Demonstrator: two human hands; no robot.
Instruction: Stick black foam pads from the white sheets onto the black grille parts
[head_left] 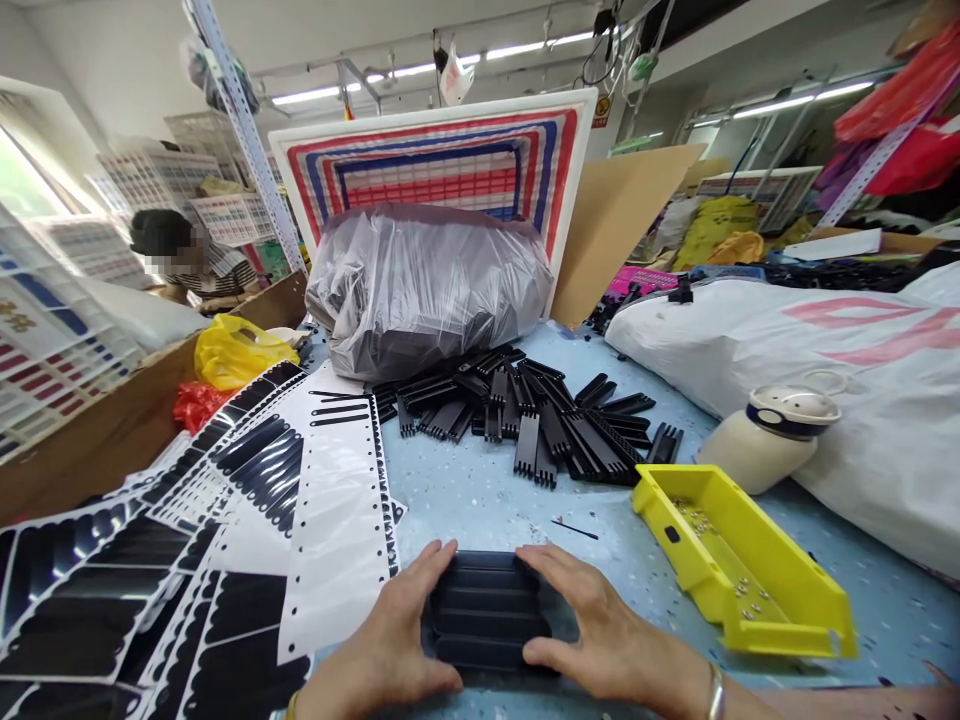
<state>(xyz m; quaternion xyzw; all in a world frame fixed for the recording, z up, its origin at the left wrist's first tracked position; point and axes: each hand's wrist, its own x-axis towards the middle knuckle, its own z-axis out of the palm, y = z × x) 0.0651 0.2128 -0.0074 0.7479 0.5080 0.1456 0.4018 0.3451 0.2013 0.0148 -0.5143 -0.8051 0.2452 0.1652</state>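
Note:
My left hand point(401, 630) and my right hand point(589, 625) grip a block of black plastic strips point(487, 612) from its two ends, just above or on the blue tabletop. The strips lie side by side in rows, with thumbs at the near corners and fingers at the far ones. Beyond them is a loose heap of black slotted plastic pieces point(540, 420). To the left, white backing sheets point(334, 500) carry black strip-shaped stickers point(262, 460). A yellow bin point(750, 570) with several small metal parts stands at the right.
A plastic-wrapped bundle point(427, 290) leans against a striped basket point(435, 130) at the back. A cream flask point(772, 435) and a large white sack point(810, 350) sit at the right. A thin black stick point(574, 528) lies mid-table. Another person point(195, 260) bends over at far left.

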